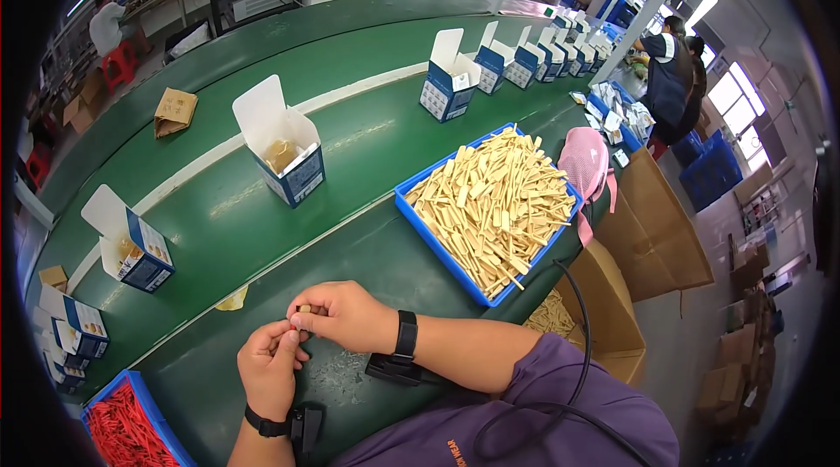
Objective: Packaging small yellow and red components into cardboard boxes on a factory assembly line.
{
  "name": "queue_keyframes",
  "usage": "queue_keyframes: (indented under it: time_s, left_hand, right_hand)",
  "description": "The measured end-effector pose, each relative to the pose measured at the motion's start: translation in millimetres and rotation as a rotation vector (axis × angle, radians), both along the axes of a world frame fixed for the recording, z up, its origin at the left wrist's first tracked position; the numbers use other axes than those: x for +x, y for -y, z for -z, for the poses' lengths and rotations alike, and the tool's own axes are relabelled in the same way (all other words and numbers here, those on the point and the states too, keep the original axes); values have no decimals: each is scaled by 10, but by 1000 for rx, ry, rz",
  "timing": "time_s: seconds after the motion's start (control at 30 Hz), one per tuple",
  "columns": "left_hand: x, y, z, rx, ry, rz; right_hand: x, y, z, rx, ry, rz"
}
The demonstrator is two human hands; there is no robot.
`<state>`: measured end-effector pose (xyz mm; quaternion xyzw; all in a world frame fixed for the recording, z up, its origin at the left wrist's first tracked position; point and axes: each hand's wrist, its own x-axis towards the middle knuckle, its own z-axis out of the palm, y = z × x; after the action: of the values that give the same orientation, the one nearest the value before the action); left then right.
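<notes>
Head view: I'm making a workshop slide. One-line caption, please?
Left hand and right hand pinch small parts over a green table, between wooden sticks and red pieces.

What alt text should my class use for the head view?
A person's left hand and right hand meet over a green bench, the right pinching a small, mostly hidden piece. A blue tray of pale slim pieces sits to the right, another tray of red pieces at lower left. Beyond, open blue-and-white boxes line a green belt.
</notes>
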<state>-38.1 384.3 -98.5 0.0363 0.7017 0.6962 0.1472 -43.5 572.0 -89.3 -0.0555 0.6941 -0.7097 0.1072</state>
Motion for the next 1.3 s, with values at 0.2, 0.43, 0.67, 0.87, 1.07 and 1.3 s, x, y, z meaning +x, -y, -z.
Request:
queue_keyframes:
  time_s: [0.2, 0.43, 0.67, 0.87, 1.07, 1.3]
  left_hand:
    - [-13, -58, 22, -11, 2, 11]
    - [-34, -86, 0, -30, 26, 15]
    - [-49, 32, 156, -156, -115, 50]
    - [-4, 82, 69, -184, -228, 85]
    - [23, 86, 86, -191, -238, 92]
    - [28, 85, 51, -240, -279, 81]
  right_hand:
    - [-3, -36, 101, -11, -10, 20]
    - [-32, -76, 98, 88, -44, -6]
    - [-33, 22, 166, 213, -47, 25]
    - [26, 81, 103, 129, 16, 45]
    - [-4, 38, 193, 65, -7, 34]
    - [-18, 56, 136, 97, -19, 16]
